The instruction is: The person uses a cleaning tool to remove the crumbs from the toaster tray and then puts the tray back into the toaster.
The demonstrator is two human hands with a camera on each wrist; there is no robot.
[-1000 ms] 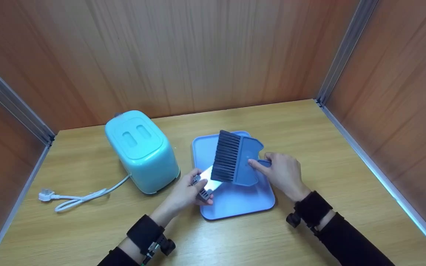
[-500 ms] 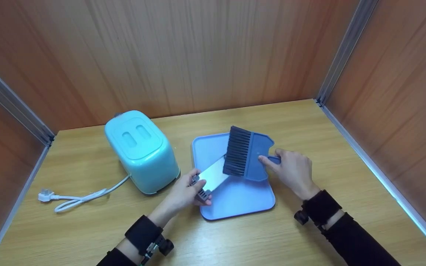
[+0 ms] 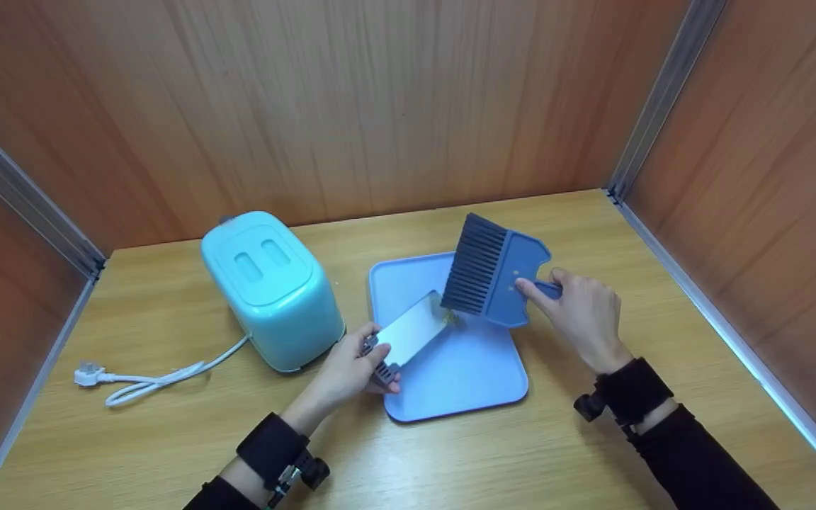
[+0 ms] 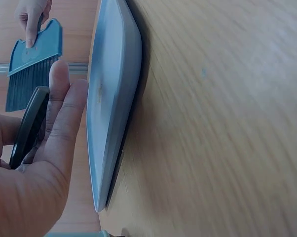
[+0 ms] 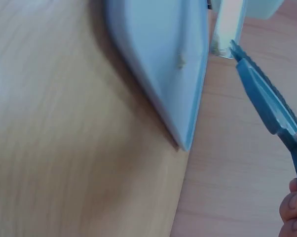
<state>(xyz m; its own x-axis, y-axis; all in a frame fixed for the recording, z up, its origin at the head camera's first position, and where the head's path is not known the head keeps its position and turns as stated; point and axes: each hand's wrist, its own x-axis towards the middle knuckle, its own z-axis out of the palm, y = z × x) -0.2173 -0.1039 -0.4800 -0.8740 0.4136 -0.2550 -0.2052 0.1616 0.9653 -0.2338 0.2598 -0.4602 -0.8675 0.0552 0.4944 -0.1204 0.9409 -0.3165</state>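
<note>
My left hand [image 3: 351,365] holds a toaster's shiny metal crumb tray [image 3: 411,334] by its grey slotted end, thumb on top and fingers beneath. The crumb tray slants over a light blue serving tray [image 3: 450,382]. At its far end are brownish crumbs [image 3: 452,318], and a small patch of crumbs [image 5: 181,60] shows on the serving tray in the right wrist view. My right hand [image 3: 584,315] grips the short handle of a blue hand brush [image 3: 518,276]. The brush's dark bristles [image 3: 475,262] hang in the air by the crumb tray's far corner.
Left of the serving tray stands a turquoise toaster [image 3: 273,297] with its lid on. Its white cord [image 3: 160,380] lies looped on the wooden table [image 3: 195,453], ending in a plug [image 3: 88,374]. Wood panels [image 3: 394,106] enclose the back and both sides.
The brush has moved right and away along the crumb tray to its far end, uncovering its surface. Crumbs now show at that end. My left hand has barely moved.
</note>
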